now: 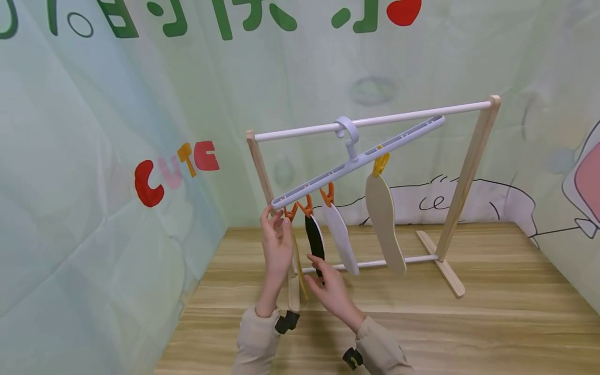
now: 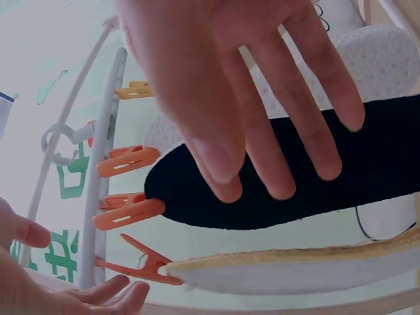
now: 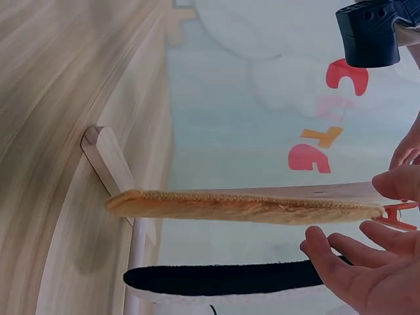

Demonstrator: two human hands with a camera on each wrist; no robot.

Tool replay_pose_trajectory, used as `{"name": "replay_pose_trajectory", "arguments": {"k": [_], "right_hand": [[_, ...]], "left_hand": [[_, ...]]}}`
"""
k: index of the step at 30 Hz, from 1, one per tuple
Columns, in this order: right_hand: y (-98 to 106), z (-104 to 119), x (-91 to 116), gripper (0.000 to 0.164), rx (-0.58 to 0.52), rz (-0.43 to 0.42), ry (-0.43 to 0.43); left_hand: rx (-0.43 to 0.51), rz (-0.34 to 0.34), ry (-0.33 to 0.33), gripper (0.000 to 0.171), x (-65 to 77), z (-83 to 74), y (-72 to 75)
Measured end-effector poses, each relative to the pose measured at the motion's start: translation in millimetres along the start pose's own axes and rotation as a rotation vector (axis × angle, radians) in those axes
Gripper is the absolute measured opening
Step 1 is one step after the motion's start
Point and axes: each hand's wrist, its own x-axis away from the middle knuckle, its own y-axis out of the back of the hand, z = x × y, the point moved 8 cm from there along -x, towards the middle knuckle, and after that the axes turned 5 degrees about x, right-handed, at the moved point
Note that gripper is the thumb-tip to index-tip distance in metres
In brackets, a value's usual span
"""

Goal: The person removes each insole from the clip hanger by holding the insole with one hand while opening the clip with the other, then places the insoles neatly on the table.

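Note:
A pale-blue hanger (image 1: 349,165) hooks over the rack's white top rail, tilted with its left end low. My left hand (image 1: 277,245) is raised at that low end, fingertips right at it and fingers loose. Lower down, my right hand (image 1: 332,292) reaches beside the hanging black insole (image 1: 315,242); its straight fingers overlap the insole in the left wrist view. A fuzzy tan-edged insole (image 3: 249,205) hangs edge-on at the left from an orange clip (image 2: 147,266). Farther right hang a white insole (image 1: 341,238) and a beige insole (image 1: 385,224), the latter from a yellow clip (image 1: 382,164).
The rack has a white top rail (image 1: 422,114), wooden posts (image 1: 469,177) and a foot (image 1: 440,265) on the wood-grain table (image 1: 497,333). A light green printed cloth (image 1: 300,73) stands behind and at the sides. Dark wrist cameras (image 1: 287,322) sit at both sleeves.

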Motion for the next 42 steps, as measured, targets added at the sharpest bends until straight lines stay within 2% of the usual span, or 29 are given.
{"name": "replay_pose_trajectory", "arguments": {"k": [6, 15, 27, 36, 39, 42], "right_hand": [[-8.9, -3.4, -3.9, 0.045, 0.015, 0.037, -0.019], [-19.8, -5.8, -7.6, 0.047, 0.016, 0.042, -0.013], [-34.4, -21.4, -9.2, 0.054, 0.093, 0.056, -0.029], [-38.5, -30.5, -9.4, 0.06, 0.114, 0.062, -0.048], [-38.6, -30.3, -7.9, 0.059, 0.147, 0.045, -0.026], [-38.4, -28.8, -6.3, 0.056, 0.131, 0.037, -0.009]], "left_hand": [[0.024, -0.016, 0.024, 0.046, -2.4, 7.1, -1.8], [0.054, -0.036, 0.003, 0.052, -4.4, 16.8, -4.0], [0.073, -0.081, 0.007, 0.051, -1.1, 17.3, -4.1], [0.082, -0.143, 0.006, 0.049, 1.1, 19.5, -0.6], [0.078, -0.153, 0.016, 0.05, 2.0, 20.0, -0.6], [0.08, -0.137, 0.013, 0.051, 2.6, 19.7, -2.2]]}}
